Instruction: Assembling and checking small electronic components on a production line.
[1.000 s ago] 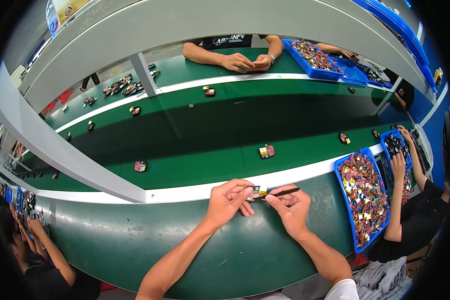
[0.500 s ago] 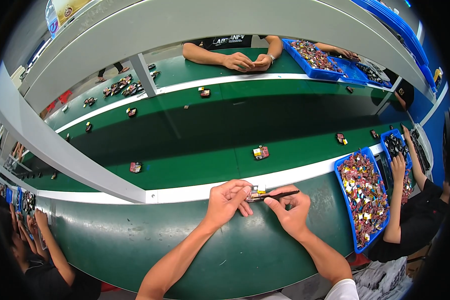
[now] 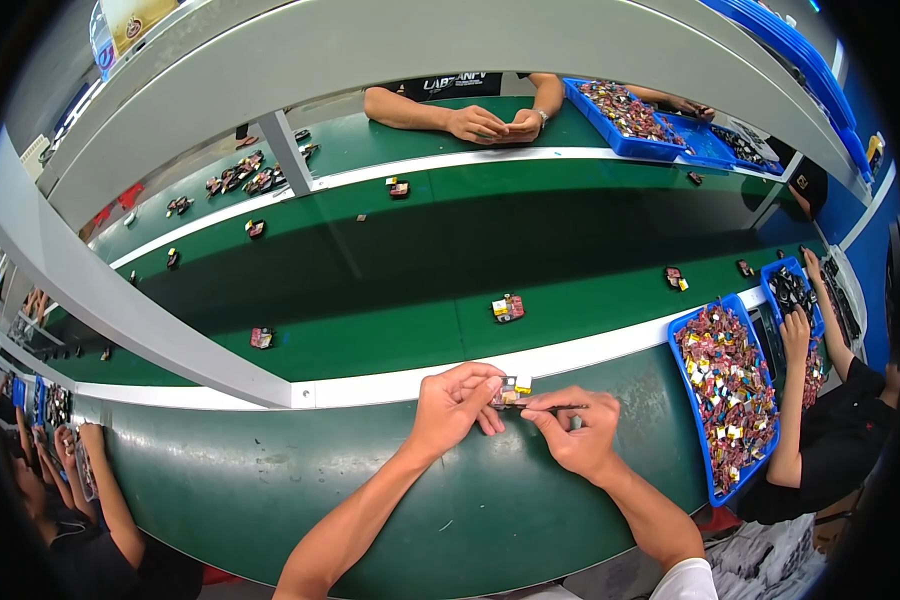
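Note:
My left hand (image 3: 452, 408) pinches a small electronic assembly (image 3: 511, 390) with a clear and dark body and a yellow-and-white tab, just over the near edge of the bench. Closed around a slim black tool (image 3: 555, 408) that looks like tweezers is my right hand (image 3: 582, 430). The tool's working end meets the assembly's lower edge, close to the left fingertips. Fingers partly cover both things, so the exact contact cannot be made out.
Beyond the white rail, a green conveyor belt (image 3: 390, 310) carries spaced-out assemblies, one nearby (image 3: 507, 308). A blue tray (image 3: 692, 400) of small red and yellow parts stands at right. Co-workers sit left, right and opposite. A grey post (image 3: 150, 300) slants at left.
The assemblies on the belt have shifted left. My right hand has turned the black tool, and less of it shows past my fingers. My left hand stays nearly in place.

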A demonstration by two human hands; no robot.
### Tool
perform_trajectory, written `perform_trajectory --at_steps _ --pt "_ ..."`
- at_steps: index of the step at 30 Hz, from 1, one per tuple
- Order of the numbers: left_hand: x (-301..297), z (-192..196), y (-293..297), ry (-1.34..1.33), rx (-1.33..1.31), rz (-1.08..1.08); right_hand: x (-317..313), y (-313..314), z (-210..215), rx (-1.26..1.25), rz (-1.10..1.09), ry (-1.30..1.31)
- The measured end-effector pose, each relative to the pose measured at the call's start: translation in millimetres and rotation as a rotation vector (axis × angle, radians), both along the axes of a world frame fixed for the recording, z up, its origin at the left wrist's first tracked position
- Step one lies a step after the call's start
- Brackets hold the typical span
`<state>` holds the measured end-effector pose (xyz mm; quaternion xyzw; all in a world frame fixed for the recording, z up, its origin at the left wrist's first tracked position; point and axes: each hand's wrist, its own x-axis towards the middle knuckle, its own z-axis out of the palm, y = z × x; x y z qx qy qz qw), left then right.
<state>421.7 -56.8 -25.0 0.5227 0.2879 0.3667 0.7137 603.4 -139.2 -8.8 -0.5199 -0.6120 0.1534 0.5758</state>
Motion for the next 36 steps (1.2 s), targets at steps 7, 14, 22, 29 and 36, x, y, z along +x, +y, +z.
perform_trajectory --at_steps 7,14,22,29,36 --pt "2.2 2.2 1.2 0.028 -0.024 -0.015 2.5 1.0 0.0 0.042 0.029 -0.053" --pt "10.3 9.4 -5.1 0.089 -0.012 0.036 0.7 0.3 -5.5 0.14 -0.008 -0.113" --pt "15.5 19.1 -1.2 0.224 0.037 0.101 3.6 1.5 1.3 0.26 0.012 -0.217" --pt "-23.7 23.0 96.2 0.391 0.283 0.591 6.3 3.1 7.1 0.232 -0.088 -0.001" --pt "-35.1 31.2 98.6 1.049 0.822 1.091 4.9 8.1 -5.8 0.26 -0.084 -0.115"
